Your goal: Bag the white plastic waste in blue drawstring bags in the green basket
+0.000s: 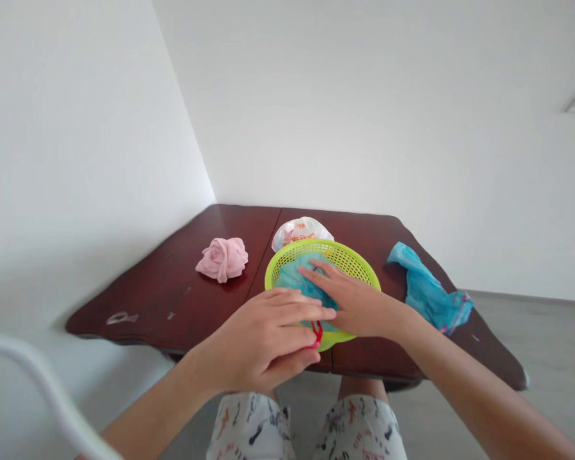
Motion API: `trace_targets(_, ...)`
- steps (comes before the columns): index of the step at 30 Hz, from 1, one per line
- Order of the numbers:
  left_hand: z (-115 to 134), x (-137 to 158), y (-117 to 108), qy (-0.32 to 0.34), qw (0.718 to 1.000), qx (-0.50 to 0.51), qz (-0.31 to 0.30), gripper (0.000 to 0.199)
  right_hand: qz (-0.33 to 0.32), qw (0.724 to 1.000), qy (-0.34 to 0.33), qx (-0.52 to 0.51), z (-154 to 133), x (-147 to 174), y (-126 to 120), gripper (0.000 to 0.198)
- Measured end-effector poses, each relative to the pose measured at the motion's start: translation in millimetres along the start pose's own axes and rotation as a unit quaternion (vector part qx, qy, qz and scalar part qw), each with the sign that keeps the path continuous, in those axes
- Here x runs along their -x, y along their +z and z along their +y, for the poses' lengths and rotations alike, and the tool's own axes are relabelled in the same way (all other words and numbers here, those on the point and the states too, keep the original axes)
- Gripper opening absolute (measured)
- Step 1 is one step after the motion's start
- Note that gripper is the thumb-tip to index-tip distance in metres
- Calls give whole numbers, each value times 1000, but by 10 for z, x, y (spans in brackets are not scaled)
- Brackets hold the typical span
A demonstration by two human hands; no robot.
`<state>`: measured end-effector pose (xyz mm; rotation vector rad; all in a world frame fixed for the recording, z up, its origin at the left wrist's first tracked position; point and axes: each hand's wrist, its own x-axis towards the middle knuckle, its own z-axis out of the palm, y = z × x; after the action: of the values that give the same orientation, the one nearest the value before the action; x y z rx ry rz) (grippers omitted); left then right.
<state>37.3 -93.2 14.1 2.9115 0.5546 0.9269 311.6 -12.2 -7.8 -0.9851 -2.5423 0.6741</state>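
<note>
A yellow-green perforated plastic basket (354, 262) stands near the table's front edge. Translucent blue-green plastic (292, 268), which looks like a bag, lies inside it, partly covered by my hands. My left hand (278, 332) is over the basket's near left side, its fingers stretched forward. By its thumb and index finger shows a red looped cord (317, 332); whether they touch it is hard to see. My right hand (347, 294) reaches in from the right with fingers spread over the blue-green plastic. The fingertips of both hands come close together.
On the dark red-brown table (172, 287), a crumpled pink cloth (223, 259) lies to the left. Behind the basket sits a white plastic bag (301, 231) with orange print. A crumpled blue plastic bag (429, 291) lies at the right. White walls meet behind; a white cable (43, 383) crosses the lower left.
</note>
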Motion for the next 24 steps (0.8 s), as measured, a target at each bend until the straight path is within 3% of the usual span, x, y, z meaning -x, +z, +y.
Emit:
trace_targets(2,-98,19,-4,-18,1000,23,12,21,-55,998,9,31,45,-68,19,62)
trace_targets(4,-219,49,3,-61,997,33,29,24,-70,997,-16,33,128,-130,16,49)
trace_targets(7,-397,56,56,-150,988,20,41,29,-72,994,-78,12,244,-214,40,59)
trace_targets(10,-536,23,160,-202,978,37,36,18,-44,994,-99,-10,290,-305,88,55)
trace_targets(13,-649,23,267,-209,973,67,73,22,58,991,-108,-52,267,-384,66,44)
trace_targets(15,-743,69,315,-199,967,72,140,25,160,978,-91,-102,228,-410,-11,37)
trace_targets(17,-885,153,360,-185,953,77,226,28,259,950,-31,-173,173,-413,-127,27)
trace_targets(19,-1087,261,433,-184,925,98,317,30,328,904,45,-271,106,-408,-267,20)
trace_targets(21,-1333,380,564,-222,878,143,399,34,356,856,90,-365,47,-418,-426,21)
trace_targets(24,-1694,568,866,-339,787,220,465,48,381,827,91,-404,56,-515,-734,26)
